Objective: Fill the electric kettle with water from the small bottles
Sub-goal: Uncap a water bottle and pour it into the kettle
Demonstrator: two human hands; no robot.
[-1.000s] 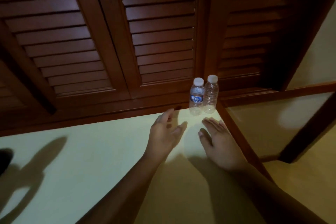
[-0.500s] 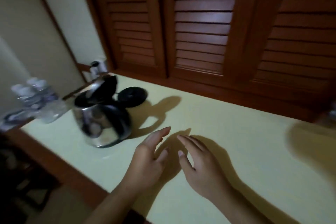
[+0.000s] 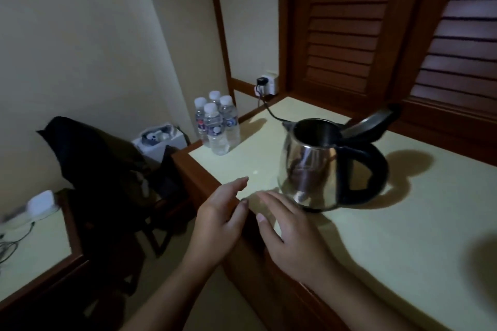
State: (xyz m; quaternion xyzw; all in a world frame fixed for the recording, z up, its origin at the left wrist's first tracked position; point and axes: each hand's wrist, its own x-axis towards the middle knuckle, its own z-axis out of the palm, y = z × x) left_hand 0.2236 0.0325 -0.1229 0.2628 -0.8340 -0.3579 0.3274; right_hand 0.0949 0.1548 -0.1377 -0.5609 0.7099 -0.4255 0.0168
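Observation:
A steel electric kettle (image 3: 312, 166) with a black handle stands on the pale yellow counter (image 3: 403, 236), its lid (image 3: 371, 122) flipped up and open. Several small clear water bottles (image 3: 217, 126) with white caps stand clustered at the counter's far left corner. My left hand (image 3: 220, 220) hovers over the counter's wooden front edge, fingers apart and empty. My right hand (image 3: 290, 234) is above the counter just in front of the kettle's base, also empty with fingers spread. Neither hand touches the kettle or a bottle.
A black cord (image 3: 269, 110) runs from a wall socket (image 3: 266, 84) toward the kettle. Wooden louvred shutters (image 3: 349, 29) back the counter. Left of the counter stand a dark chair (image 3: 107, 169), a white box (image 3: 158, 140) and a second table (image 3: 35, 244) with cables.
The view has swung left from two bottles at the right end of the counter to the kettle and the bottle cluster. Both hands stay open and empty and are now nearer the kettle.

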